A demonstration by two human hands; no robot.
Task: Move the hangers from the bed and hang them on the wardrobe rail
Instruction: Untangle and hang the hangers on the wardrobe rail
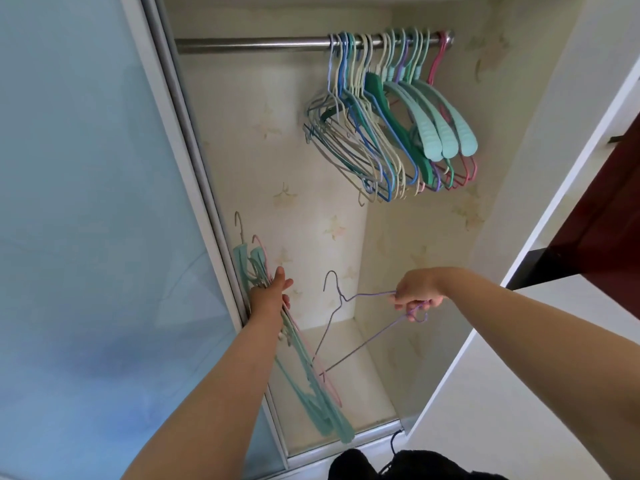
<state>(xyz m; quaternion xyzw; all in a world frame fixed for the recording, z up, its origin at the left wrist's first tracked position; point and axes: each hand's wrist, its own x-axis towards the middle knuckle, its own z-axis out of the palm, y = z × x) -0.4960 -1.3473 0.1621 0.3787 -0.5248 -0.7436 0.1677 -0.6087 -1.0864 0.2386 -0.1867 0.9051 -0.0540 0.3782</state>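
Note:
A steel wardrobe rail (249, 45) runs across the top of the open wardrobe. Several hangers (388, 126) in teal, green, blue, cream and pink hang bunched at its right end. My left hand (268, 296) grips a bundle of teal and pink hangers (311, 386) by their upper part, low at the wardrobe's left side; their hooks point up and their bodies trail down. My right hand (417, 294) pinches one thin purple wire hanger (349, 327) by its shoulder, low in the wardrobe opening, with its hook pointing up to the left.
A frosted sliding door (86, 202) covers the left side. The wardrobe's floral-papered back wall (277, 140) and pale floor (349, 386) are bare. A white side panel (519, 237) and a dark red door (613, 202) stand at right. A dark cloth (398, 465) lies at the bottom edge.

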